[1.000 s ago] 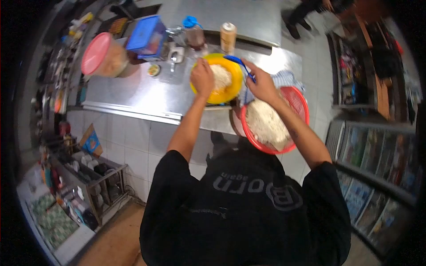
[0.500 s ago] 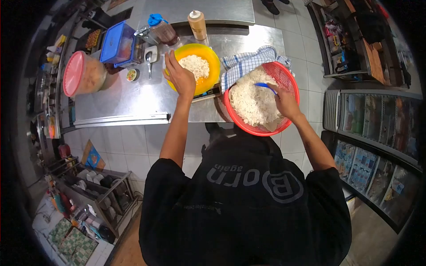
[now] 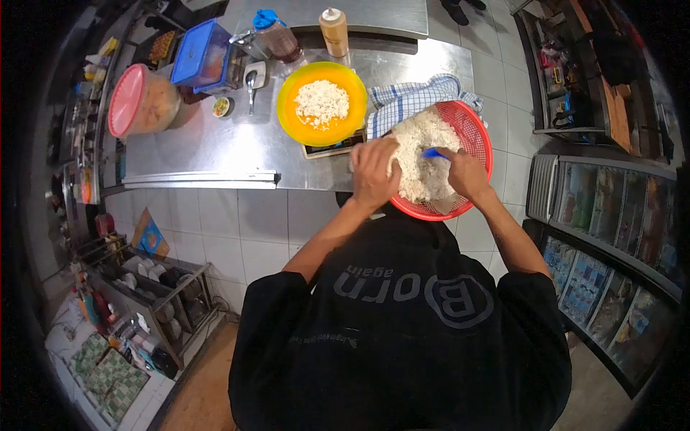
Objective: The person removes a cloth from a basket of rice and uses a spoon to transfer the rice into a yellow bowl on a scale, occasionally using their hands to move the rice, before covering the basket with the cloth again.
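state of the work at the tabletop (image 3: 208, 154). a loose, low mound of rice (image 3: 322, 103) already lies on the yellow plate (image 3: 287, 93), a little off centre, with orange plate surface bare around it. the far larger share, the bulk rice (image 3: 413, 136), is in the red basket (image 3: 474, 136) at the near right corner of the tabletop; the mesh wall is exposed on the basket's right side. whether the plated mound is full-sized cannot be judged from this view.

right hand (image 3: 468, 174): fingers closed around the handle of a blue utensil (image 3: 433, 153), its working end in or just over the bulk rice and partly hidden. left hand (image 3: 375, 176): fingers curved and slightly parted at the basket's left side; it cannot be told whether they grip the rim or anything else. neither hand is on the plate.

surroundings: the plate rests over a flat dark device (image 3: 332, 150) near the front edge. a checked cloth (image 3: 410, 100) lies between plate and basket. towards the far edge stand a squeeze bottle (image 3: 334, 36) and a blue-lidded jug (image 3: 279, 41).
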### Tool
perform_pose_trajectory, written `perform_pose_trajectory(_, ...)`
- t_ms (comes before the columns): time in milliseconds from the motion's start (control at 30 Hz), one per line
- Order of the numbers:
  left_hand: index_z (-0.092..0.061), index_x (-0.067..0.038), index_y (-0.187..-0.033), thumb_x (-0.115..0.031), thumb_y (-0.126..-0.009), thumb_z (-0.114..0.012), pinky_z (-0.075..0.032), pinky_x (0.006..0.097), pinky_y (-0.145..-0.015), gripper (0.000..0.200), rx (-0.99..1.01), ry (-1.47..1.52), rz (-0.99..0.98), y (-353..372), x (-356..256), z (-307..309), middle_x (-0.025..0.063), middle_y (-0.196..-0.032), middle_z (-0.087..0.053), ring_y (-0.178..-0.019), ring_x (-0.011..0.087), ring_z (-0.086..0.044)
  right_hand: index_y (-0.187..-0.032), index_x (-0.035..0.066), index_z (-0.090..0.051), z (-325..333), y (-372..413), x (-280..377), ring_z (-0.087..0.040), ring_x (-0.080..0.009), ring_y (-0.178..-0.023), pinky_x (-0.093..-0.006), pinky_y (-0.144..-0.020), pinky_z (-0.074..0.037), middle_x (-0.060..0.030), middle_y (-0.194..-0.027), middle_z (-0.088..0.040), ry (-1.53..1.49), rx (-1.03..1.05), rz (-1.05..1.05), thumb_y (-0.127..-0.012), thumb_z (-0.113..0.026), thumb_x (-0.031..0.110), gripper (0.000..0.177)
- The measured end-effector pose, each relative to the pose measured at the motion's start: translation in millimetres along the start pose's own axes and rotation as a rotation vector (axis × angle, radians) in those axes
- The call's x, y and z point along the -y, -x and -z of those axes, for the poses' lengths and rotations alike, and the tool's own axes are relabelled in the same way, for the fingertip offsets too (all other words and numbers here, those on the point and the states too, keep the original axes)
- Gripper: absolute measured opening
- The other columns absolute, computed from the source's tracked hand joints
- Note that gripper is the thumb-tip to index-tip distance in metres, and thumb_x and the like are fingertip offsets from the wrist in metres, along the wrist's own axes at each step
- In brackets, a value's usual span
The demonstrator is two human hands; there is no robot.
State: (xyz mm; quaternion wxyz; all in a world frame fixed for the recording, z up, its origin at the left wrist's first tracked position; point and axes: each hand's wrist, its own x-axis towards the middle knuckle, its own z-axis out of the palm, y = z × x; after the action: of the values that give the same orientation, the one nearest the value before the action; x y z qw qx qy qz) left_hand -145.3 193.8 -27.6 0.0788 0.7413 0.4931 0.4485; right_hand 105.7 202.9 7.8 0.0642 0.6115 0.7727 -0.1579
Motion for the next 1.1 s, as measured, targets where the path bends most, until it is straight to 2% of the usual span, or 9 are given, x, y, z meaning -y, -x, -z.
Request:
perform_pose_trajectory(100,-0.063,-0.002,-0.118,-0.009,-0.082,-0.065,-0.036,0.0477,-0.104,0.036,0.194,0.155,-0.001,18.9,-14.0,-13.8,0.0104,-0.12,-0.064,-0.117,0.0283,-0.056,-0.14,0.022,-0.06,15.9,-12.1,10.7,-0.07,-0.0395,-0.084,-0.0498,-0.074,-0.058,-0.0225,-0.099,-0.066,-0.115,-0.125,-0.012,-0.087,-0.055,0.002,0.058)
perform_pose_trajectory(300,-0.062,0.001,-0.114,-0.019,-0.083,-0.065,-0.036,0.0449,-0.105,0.037,0.406,-0.064,0.086,21.1,-25.5,-24.4,0.0149,-0.117,-0.062,-0.115,0.0296,-0.054,-0.147,0.022,-0.053,-9.5,-41.0,14.8,-0.069,-0.0401,-0.084,-0.051,-0.076,-0.058,-0.0211,-0.098,-0.065,0.002,-0.175,0.039,-0.087,-0.05,0.0,0.064)
perform_pose_trajectory(500,-0.061,0.005,-0.116,-0.027,-0.082,-0.066,-0.036,0.044,-0.106,0.047,0.446,-0.217,0.064,23.1,-24.4,-32.1,0.0174,-0.117,-0.061,-0.119,0.0304,-0.052,-0.145,0.022,-0.055,-29.3,-42.2,-19.4,-0.071,-0.0379,-0.081,-0.0493,-0.072,-0.059,-0.0185,-0.098,-0.068,0.169,0.038,0.079,-0.086,-0.052,0.0,0.063)
perform_pose_trajectory(700,-0.06,0.006,-0.121,-0.028,-0.081,-0.07,-0.035,0.0448,-0.107,0.054,0.568,-0.233,0.13,20.0,-26.8,-30.1,0.0175,-0.119,-0.061,-0.116,0.0309,-0.053,-0.139,0.02,-0.058,-29.3,-46.5,-10.9,-0.072,-0.0371,-0.085,-0.0478,-0.073,-0.059,-0.0168,-0.099,-0.07,0.105,-0.232,0.12,-0.086,-0.051,0.001,0.057)
perform_pose_trajectory(800,-0.061,0.005,-0.119,-0.029,-0.08,-0.07,-0.036,0.0447,-0.107,0.052,0.581,-0.238,0.143,19.9,-27.2,-31.3,0.0164,-0.117,-0.061,-0.115,0.0305,-0.053,-0.137,0.02,-0.062,-31.5,-44.0,-17.1,-0.071,-0.037,-0.086,-0.0481,-0.072,-0.059,-0.0182,-0.101,-0.071,0.035,-0.129,0.083,-0.085,-0.051,0.0,0.057)
perform_pose_trajectory(867,-0.062,0.005,-0.116,-0.028,-0.079,-0.07,-0.036,0.0447,-0.107,0.05,0.568,-0.246,0.14,20.5,-27.8,-31.5,0.0163,-0.114,-0.062,-0.114,0.0305,-0.053,-0.135,0.018,-0.065,-30.6,-41.8,-22.7,-0.071,-0.0385,-0.094,-0.0488,-0.08,-0.059,-0.0195,-0.116,-0.071,-0.004,0.093,0.006,-0.086,-0.053,0.006,0.053)
perform_pose_trajectory(967,-0.064,0.004,-0.112,-0.025,-0.078,-0.069,-0.036,0.0446,-0.107,0.045,0.566,-0.269,0.14,21.8,-26.0,-36.4,0.0162,-0.109,-0.065,-0.112,0.0309,-0.055,-0.133,0.019,-0.069,-15.9,-36.5,-8.9,-0.072,-0.0386,-0.099,-0.0483,-0.088,-0.057,-0.0202,-0.118,-0.072,-0.034,0.267,-0.027,-0.085,-0.055,0.013,0.05)
perform_pose_trajectory(1000,-0.065,0.003,-0.11,-0.024,-0.078,-0.069,-0.036,0.0445,-0.106,0.042,0.579,-0.284,0.142,22.3,-25.1,-37.7,0.0163,-0.106,-0.066,-0.111,0.0313,-0.056,-0.124,0.018,-0.074,-42.1,-44.0,-20.8,-0.073,-0.0379,-0.097,-0.0463,-0.093,-0.055,-0.0207,-0.106,-0.074,-0.096,0.224,0.003,-0.084,-0.057,0.021,0.043)
perform_pose_trajectory(1100,-0.066,0.002,-0.106,-0.02,-0.078,-0.067,-0.037,0.0444,-0.105,0.036,0.557,-0.269,0.136,23.1,-23.9,-39.1,0.0156,-0.1,-0.068,-0.108,0.0314,-0.057,-0.118,0.015,-0.076,-62.8,-64.3,-41.1,-0.073,-0.0365,-0.099,-0.0426,-0.092,-0.056,-0.0215,-0.101,-0.075,-0.372,0.367,0.021,-0.081,-0.06,0.025,0.041)
